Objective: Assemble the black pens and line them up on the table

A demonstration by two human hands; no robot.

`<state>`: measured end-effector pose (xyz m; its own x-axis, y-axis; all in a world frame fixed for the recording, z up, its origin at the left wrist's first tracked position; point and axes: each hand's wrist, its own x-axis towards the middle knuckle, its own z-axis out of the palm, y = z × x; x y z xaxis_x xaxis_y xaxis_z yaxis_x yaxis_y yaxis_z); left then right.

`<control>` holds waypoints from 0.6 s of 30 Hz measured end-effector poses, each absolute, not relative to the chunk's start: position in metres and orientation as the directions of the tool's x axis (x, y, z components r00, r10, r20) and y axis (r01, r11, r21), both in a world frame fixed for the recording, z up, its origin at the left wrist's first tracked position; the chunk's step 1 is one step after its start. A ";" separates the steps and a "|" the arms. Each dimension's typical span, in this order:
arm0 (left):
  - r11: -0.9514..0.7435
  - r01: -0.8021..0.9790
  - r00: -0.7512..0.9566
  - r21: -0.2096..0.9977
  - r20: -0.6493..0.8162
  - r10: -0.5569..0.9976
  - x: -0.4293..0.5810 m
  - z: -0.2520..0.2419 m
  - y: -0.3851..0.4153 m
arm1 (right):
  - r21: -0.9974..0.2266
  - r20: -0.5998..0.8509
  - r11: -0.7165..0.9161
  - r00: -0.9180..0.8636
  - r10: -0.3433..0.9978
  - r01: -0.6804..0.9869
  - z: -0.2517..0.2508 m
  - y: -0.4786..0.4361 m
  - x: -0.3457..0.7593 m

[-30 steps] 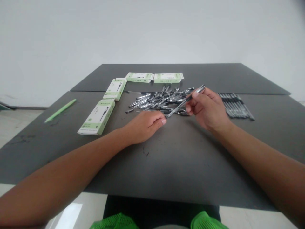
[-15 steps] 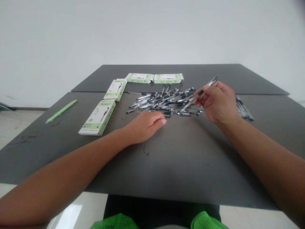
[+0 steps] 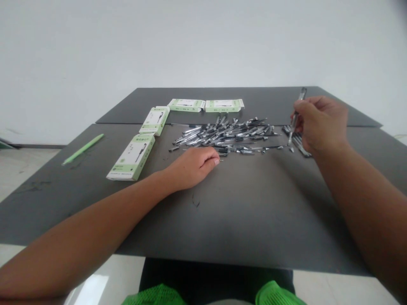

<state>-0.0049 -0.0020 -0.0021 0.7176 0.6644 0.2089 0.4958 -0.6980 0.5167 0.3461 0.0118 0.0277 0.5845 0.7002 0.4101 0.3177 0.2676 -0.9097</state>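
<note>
A loose heap of black and clear pens [image 3: 222, 135] lies in the middle of the dark table [image 3: 241, 212]. My right hand [image 3: 319, 123] is closed round one pen [image 3: 296, 111], held nearly upright with its tip down over a tidy row of pens [image 3: 297, 142] at the right. My left hand [image 3: 193, 165] rests on the table just in front of the heap, fingers curled, with nothing visible in it.
Several green and white pen boxes lie at the left and back: one near box [image 3: 132, 156], one behind it [image 3: 154, 120], two at the rear [image 3: 186, 104] [image 3: 224, 105]. A green pen [image 3: 83, 148] lies far left. A white wall stands behind.
My right hand has carried the pen from over the heap to the right, tilting it upright above the tidy row. My left hand has stayed put.
</note>
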 end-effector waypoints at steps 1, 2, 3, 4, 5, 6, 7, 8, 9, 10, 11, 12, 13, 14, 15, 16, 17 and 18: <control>-0.699 0.494 0.719 0.517 0.209 0.663 -0.005 -0.002 -0.002 | -0.903 0.416 0.234 0.605 0.679 0.359 0.029 0.012 0.351; -0.700 0.493 0.720 0.517 0.209 0.662 -0.005 -0.001 -0.003 | -0.894 0.421 0.190 0.614 0.668 0.406 0.030 0.012 0.357; -0.700 0.493 0.721 0.516 0.209 0.661 -0.004 -0.001 -0.003 | -0.879 0.425 0.140 0.615 0.664 0.456 0.030 0.012 0.362; -0.700 0.494 0.721 0.516 0.207 0.662 -0.004 0.000 -0.003 | -0.856 0.426 0.079 0.610 0.668 0.512 0.030 0.011 0.368; -0.698 0.496 0.719 0.517 0.206 0.664 -0.004 0.000 -0.003 | -0.825 0.430 0.018 0.607 0.669 0.565 0.030 0.009 0.374; -0.695 0.498 0.717 0.519 0.205 0.667 -0.004 0.000 -0.004 | -0.786 0.435 -0.048 0.607 0.665 0.617 0.030 0.008 0.380; -0.691 0.500 0.714 0.522 0.203 0.670 -0.004 0.000 -0.004 | -0.732 0.432 -0.126 0.599 0.675 0.670 0.030 0.007 0.386; -0.688 0.501 0.712 0.525 0.202 0.673 -0.005 0.000 -0.004 | -0.674 0.424 -0.191 0.586 0.690 0.713 0.029 0.007 0.392; -0.686 0.501 0.710 0.528 0.202 0.674 -0.005 0.000 -0.004 | -0.605 0.431 -0.239 0.564 0.705 0.760 0.028 0.007 0.399; -0.686 0.499 0.711 0.529 0.202 0.674 -0.005 0.000 -0.004 | -0.525 0.430 -0.300 0.552 0.715 0.797 0.028 0.007 0.404; -0.688 0.497 0.712 0.529 0.205 0.672 -0.005 0.000 -0.004 | -0.443 0.414 -0.332 0.518 0.748 0.833 0.027 0.008 0.410; -0.690 0.495 0.713 0.528 0.207 0.670 -0.005 0.000 -0.004 | -0.371 0.403 -0.366 0.503 0.764 0.853 0.026 0.009 0.415; -0.692 0.494 0.713 0.527 0.210 0.669 -0.005 -0.001 -0.004 | -0.317 0.383 -0.383 0.487 0.785 0.867 0.026 0.010 0.420; -0.694 0.493 0.714 0.525 0.210 0.667 -0.006 -0.002 -0.004 | -0.268 0.368 -0.420 0.495 0.787 0.867 0.024 0.011 0.424; -0.695 0.493 0.714 0.524 0.213 0.667 -0.006 -0.002 -0.003 | -0.219 0.357 -0.443 0.494 0.793 0.869 0.023 0.011 0.429; -0.695 0.494 0.713 0.522 0.214 0.668 -0.006 -0.002 -0.003 | -0.168 0.349 -0.461 0.490 0.799 0.872 0.021 0.012 0.433; -0.695 0.495 0.713 0.522 0.213 0.668 -0.005 -0.003 -0.003 | -0.125 0.335 -0.479 0.492 0.804 0.869 0.019 0.012 0.439; -0.695 0.496 0.714 0.521 0.211 0.668 -0.005 -0.003 -0.003 | -0.085 0.323 -0.501 0.500 0.804 0.861 0.017 0.013 0.444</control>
<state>-0.0052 -0.0026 -0.0027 0.7140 0.6678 0.2105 0.4959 -0.6946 0.5212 0.4445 0.0125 0.0169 0.4998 0.8038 0.3226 0.8611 -0.5014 -0.0845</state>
